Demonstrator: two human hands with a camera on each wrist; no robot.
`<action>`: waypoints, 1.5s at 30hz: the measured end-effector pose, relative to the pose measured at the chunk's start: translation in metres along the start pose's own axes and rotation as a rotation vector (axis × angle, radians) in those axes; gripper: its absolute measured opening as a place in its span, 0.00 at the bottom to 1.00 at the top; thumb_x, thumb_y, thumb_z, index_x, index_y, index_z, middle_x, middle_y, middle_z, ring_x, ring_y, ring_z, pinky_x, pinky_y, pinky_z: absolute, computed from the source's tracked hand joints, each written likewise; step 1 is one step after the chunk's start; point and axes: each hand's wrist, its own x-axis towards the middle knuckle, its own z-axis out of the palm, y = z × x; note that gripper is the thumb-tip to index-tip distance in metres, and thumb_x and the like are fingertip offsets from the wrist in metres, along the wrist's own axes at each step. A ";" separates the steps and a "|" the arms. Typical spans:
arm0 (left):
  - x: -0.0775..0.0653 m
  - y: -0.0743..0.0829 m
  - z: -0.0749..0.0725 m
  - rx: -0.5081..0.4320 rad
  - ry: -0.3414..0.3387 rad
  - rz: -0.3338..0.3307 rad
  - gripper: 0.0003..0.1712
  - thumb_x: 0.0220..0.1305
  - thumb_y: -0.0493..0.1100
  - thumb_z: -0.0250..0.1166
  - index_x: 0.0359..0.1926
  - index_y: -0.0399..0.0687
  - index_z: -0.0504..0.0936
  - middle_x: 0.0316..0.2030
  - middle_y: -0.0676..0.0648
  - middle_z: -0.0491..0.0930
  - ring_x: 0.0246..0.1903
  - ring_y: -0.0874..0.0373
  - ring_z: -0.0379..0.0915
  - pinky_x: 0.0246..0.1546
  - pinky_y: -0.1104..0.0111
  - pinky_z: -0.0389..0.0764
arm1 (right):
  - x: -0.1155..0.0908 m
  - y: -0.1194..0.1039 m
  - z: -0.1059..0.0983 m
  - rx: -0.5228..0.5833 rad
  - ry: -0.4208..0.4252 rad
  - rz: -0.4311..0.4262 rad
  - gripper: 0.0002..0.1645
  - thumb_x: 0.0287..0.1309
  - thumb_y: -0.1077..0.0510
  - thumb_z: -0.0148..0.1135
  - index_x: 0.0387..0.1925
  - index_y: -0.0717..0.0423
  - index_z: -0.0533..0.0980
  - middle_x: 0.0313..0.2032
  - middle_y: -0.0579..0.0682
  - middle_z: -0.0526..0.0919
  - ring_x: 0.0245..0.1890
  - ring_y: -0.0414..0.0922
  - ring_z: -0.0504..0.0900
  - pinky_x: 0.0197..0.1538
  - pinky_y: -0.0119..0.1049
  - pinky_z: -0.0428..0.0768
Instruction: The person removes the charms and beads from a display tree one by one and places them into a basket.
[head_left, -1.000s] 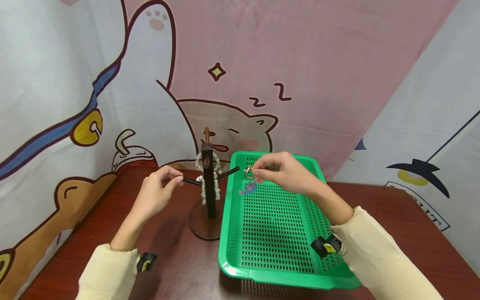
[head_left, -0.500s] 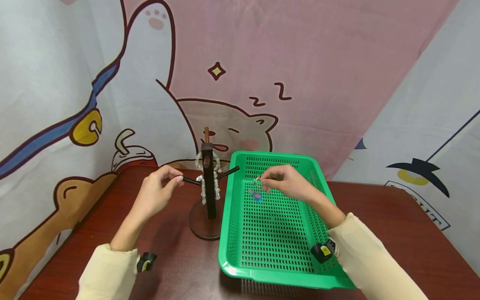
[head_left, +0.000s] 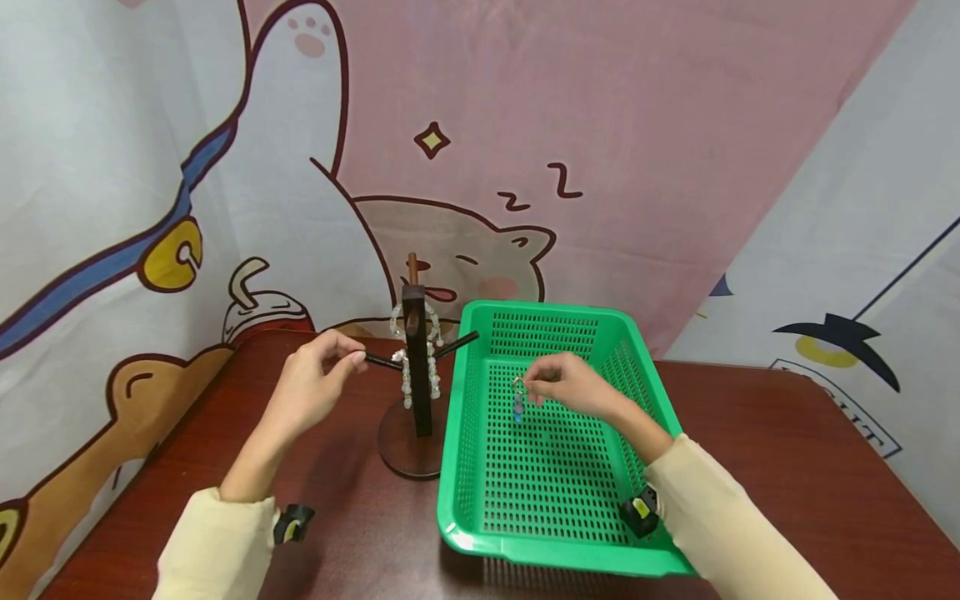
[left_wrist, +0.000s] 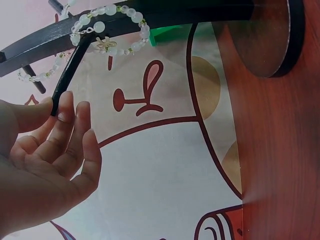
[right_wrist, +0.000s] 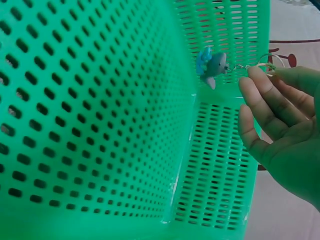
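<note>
My left hand pinches the end of a black peg on a dark wooden jewellery stand. Beaded bracelets hang on the stand; in the left wrist view one bracelet of pale beads with a flower charm circles the base of the held peg. My right hand pinches the metal ring of a keychain inside the green basket. From its short chain dangles a small grey and blue dolphin-like charm, above the basket's perforated floor.
The basket takes up the middle and right of the brown table. The stand's round base sits right beside the basket's left rim, and another peg reaches over that rim. Behind stands a cartoon-printed backdrop.
My right hand has moved right and lower in the basket with the keychain, away from the stand. The charm has swung to hang straight down. My left hand keeps its place on the peg.
</note>
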 end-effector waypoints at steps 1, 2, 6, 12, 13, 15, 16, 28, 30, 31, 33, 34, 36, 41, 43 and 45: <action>0.000 0.000 0.000 0.000 0.000 0.002 0.03 0.62 0.34 0.58 0.36 0.38 0.77 0.28 0.43 0.81 0.30 0.53 0.77 0.30 0.63 0.71 | 0.000 0.001 0.001 -0.002 -0.003 0.002 0.08 0.61 0.66 0.52 0.35 0.65 0.77 0.26 0.58 0.81 0.27 0.52 0.78 0.30 0.43 0.73; 0.000 -0.001 0.000 -0.001 0.000 0.002 0.03 0.62 0.34 0.58 0.36 0.38 0.77 0.28 0.43 0.81 0.30 0.53 0.77 0.30 0.63 0.71 | 0.000 0.002 0.002 -0.005 -0.006 0.001 0.07 0.61 0.66 0.52 0.35 0.66 0.77 0.26 0.57 0.81 0.27 0.51 0.78 0.31 0.43 0.73; 0.001 -0.002 0.000 -0.005 -0.002 0.005 0.03 0.62 0.34 0.58 0.36 0.38 0.77 0.28 0.43 0.81 0.30 0.53 0.77 0.30 0.63 0.71 | 0.000 0.004 0.003 -0.015 -0.012 0.005 0.06 0.61 0.65 0.53 0.34 0.63 0.76 0.26 0.55 0.81 0.26 0.47 0.78 0.31 0.42 0.74; 0.001 -0.002 0.000 -0.005 -0.007 0.001 0.03 0.63 0.35 0.57 0.36 0.39 0.77 0.28 0.43 0.81 0.31 0.53 0.78 0.32 0.62 0.71 | 0.000 0.005 0.003 -0.031 -0.014 0.009 0.05 0.61 0.64 0.54 0.36 0.60 0.76 0.25 0.48 0.80 0.26 0.45 0.78 0.29 0.41 0.72; 0.001 -0.002 0.000 -0.005 -0.007 0.001 0.04 0.63 0.35 0.57 0.36 0.39 0.77 0.28 0.44 0.81 0.31 0.53 0.78 0.32 0.62 0.71 | 0.000 0.005 0.002 -0.031 -0.016 0.009 0.05 0.61 0.64 0.54 0.37 0.61 0.75 0.25 0.48 0.80 0.26 0.45 0.78 0.29 0.40 0.71; 0.001 -0.002 0.000 -0.005 -0.007 0.001 0.04 0.63 0.35 0.57 0.36 0.39 0.77 0.28 0.45 0.81 0.31 0.53 0.78 0.32 0.62 0.71 | 0.000 0.004 0.002 -0.029 -0.017 0.007 0.06 0.60 0.64 0.55 0.38 0.61 0.75 0.24 0.48 0.80 0.25 0.45 0.78 0.27 0.39 0.69; 0.001 -0.002 0.000 -0.005 -0.007 0.000 0.04 0.63 0.35 0.57 0.36 0.39 0.77 0.28 0.46 0.81 0.31 0.53 0.78 0.32 0.62 0.71 | 0.000 0.003 0.002 -0.030 -0.016 0.007 0.06 0.60 0.64 0.55 0.39 0.61 0.75 0.24 0.48 0.80 0.25 0.45 0.78 0.27 0.38 0.68; 0.001 -0.002 0.000 -0.018 -0.010 0.000 0.03 0.63 0.35 0.57 0.36 0.38 0.76 0.28 0.44 0.81 0.31 0.52 0.78 0.32 0.62 0.71 | 0.000 -0.011 -0.001 -0.032 -0.041 -0.012 0.09 0.60 0.63 0.56 0.41 0.62 0.75 0.23 0.47 0.80 0.27 0.44 0.78 0.28 0.35 0.68; 0.001 -0.002 0.000 -0.016 -0.010 0.000 0.03 0.63 0.35 0.57 0.36 0.38 0.76 0.28 0.44 0.81 0.31 0.52 0.78 0.32 0.62 0.71 | 0.001 -0.013 -0.001 -0.045 -0.048 -0.026 0.09 0.59 0.62 0.56 0.41 0.61 0.75 0.23 0.47 0.80 0.26 0.44 0.77 0.26 0.34 0.67; 0.001 -0.002 0.000 -0.014 -0.011 0.000 0.03 0.63 0.35 0.57 0.36 0.38 0.76 0.28 0.44 0.81 0.31 0.52 0.78 0.32 0.62 0.71 | 0.002 -0.015 -0.002 -0.049 -0.051 -0.035 0.08 0.60 0.63 0.56 0.41 0.61 0.75 0.23 0.46 0.80 0.26 0.43 0.77 0.26 0.34 0.66; 0.000 -0.002 0.000 -0.015 -0.013 -0.002 0.03 0.63 0.35 0.57 0.36 0.38 0.76 0.28 0.44 0.81 0.31 0.52 0.78 0.32 0.62 0.71 | 0.003 -0.018 -0.002 -0.055 -0.054 -0.047 0.08 0.60 0.62 0.56 0.40 0.60 0.75 0.23 0.46 0.80 0.25 0.43 0.77 0.26 0.34 0.66; 0.000 -0.002 0.000 -0.015 -0.013 -0.002 0.03 0.63 0.35 0.57 0.36 0.38 0.76 0.28 0.44 0.81 0.31 0.52 0.78 0.32 0.62 0.71 | 0.004 -0.020 -0.002 -0.054 -0.055 -0.052 0.07 0.60 0.62 0.56 0.40 0.60 0.75 0.23 0.46 0.80 0.25 0.43 0.77 0.27 0.34 0.67; 0.000 -0.002 0.000 -0.017 -0.014 -0.001 0.03 0.63 0.35 0.57 0.36 0.38 0.76 0.29 0.43 0.81 0.31 0.52 0.78 0.32 0.62 0.71 | 0.005 -0.024 -0.001 -0.051 -0.053 -0.063 0.07 0.59 0.62 0.56 0.39 0.59 0.76 0.23 0.46 0.80 0.26 0.43 0.76 0.28 0.35 0.68; 0.000 -0.002 0.000 -0.022 -0.013 -0.001 0.03 0.63 0.35 0.57 0.35 0.38 0.76 0.29 0.43 0.81 0.31 0.53 0.78 0.32 0.62 0.71 | 0.009 -0.035 0.003 -0.031 -0.056 -0.082 0.07 0.59 0.62 0.57 0.39 0.59 0.76 0.27 0.46 0.82 0.30 0.42 0.79 0.35 0.38 0.75; 0.001 -0.002 0.000 -0.023 -0.014 -0.002 0.03 0.63 0.35 0.57 0.35 0.38 0.76 0.29 0.43 0.81 0.31 0.52 0.78 0.32 0.62 0.71 | 0.011 -0.040 0.005 -0.030 -0.063 -0.089 0.08 0.59 0.61 0.58 0.39 0.59 0.76 0.29 0.47 0.82 0.32 0.42 0.80 0.37 0.39 0.76; 0.001 -0.002 0.000 -0.022 -0.014 -0.004 0.03 0.63 0.35 0.57 0.35 0.38 0.76 0.28 0.43 0.81 0.31 0.52 0.78 0.32 0.62 0.71 | 0.013 -0.043 0.008 -0.037 -0.070 -0.099 0.09 0.59 0.61 0.58 0.40 0.60 0.76 0.29 0.47 0.82 0.31 0.42 0.81 0.33 0.37 0.75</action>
